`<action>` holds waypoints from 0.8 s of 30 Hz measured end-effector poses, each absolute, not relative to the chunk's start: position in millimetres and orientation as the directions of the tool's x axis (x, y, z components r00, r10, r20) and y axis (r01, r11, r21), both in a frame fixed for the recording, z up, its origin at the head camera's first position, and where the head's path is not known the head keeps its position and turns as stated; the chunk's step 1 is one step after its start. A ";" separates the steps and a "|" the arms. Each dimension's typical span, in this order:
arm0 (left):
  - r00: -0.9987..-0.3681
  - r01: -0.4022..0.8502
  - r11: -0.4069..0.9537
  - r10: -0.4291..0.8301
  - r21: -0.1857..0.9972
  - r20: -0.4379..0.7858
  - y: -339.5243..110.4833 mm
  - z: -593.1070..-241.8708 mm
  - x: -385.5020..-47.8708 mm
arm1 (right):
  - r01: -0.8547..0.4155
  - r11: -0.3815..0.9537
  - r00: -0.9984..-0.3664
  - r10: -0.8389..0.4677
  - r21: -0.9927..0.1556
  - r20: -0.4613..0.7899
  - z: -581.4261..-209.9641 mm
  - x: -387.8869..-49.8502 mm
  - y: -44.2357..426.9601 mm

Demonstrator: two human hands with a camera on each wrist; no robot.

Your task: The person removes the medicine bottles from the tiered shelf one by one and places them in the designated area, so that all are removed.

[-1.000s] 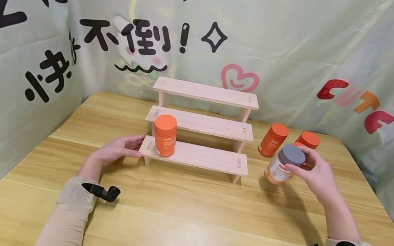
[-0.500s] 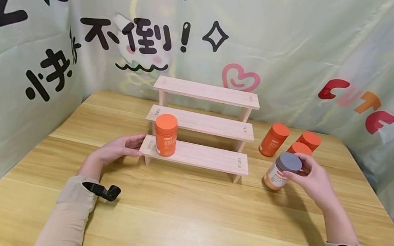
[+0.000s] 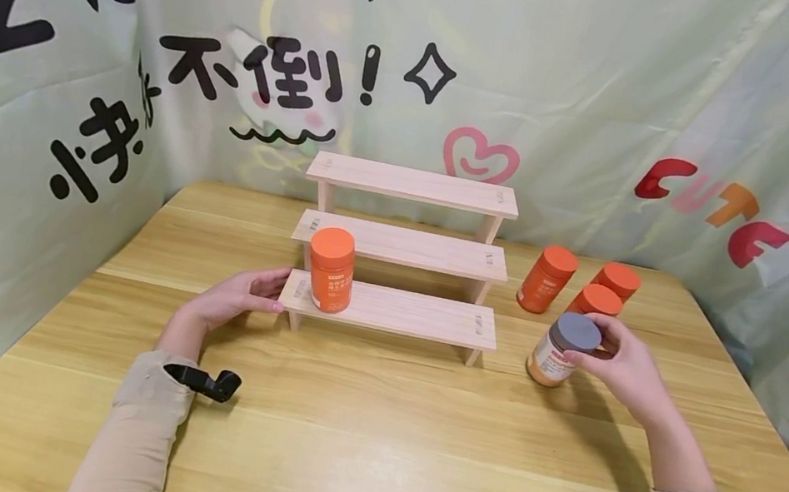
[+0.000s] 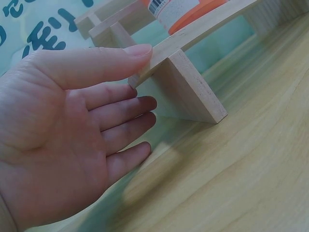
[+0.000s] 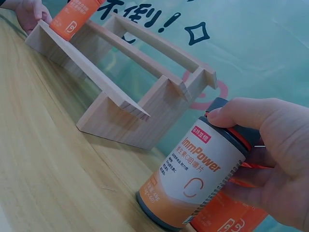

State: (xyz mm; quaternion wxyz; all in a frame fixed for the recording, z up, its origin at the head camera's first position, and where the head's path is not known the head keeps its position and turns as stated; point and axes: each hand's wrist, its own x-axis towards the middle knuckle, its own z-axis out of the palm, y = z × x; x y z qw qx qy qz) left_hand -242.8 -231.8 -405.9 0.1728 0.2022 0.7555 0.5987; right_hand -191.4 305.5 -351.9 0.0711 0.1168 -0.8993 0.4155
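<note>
My right hand (image 3: pixel 623 366) holds a jar with a grey lid and a white and orange label (image 3: pixel 554 359) by its lid, thumb at the near side. The jar is at the tabletop in front of the orange jars; contact is hard to tell. At the lowest board's left end, my left hand (image 3: pixel 235 303) has its thumb and index finger on the wooden three-step shelf (image 3: pixel 408 313), the other fingers loosely extended in the left wrist view. An orange jar (image 3: pixel 332 271) stands upright on that lowest step, near its left end.
Behind the held jar stand more orange jars: one (image 3: pixel 547 280) nearer the shelf, one (image 3: pixel 619 279) at the back, and one (image 3: pixel 595 299) partly covered by the grey lid. A printed curtain (image 3: pixel 582 96) hangs behind the wooden table (image 3: pixel 367 444).
My right hand has brought the grey-lidded jar slightly toward me and down, uncovering more of the orange jar behind it. My left hand stays at the shelf's end.
</note>
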 end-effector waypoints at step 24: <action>-0.855 0.108 0.206 0.518 0.973 -0.014 -231.0 -403.2 -240.6 | -0.227 0.557 -0.973 -0.170 -0.799 0.158 -344.8 -187.6 310.6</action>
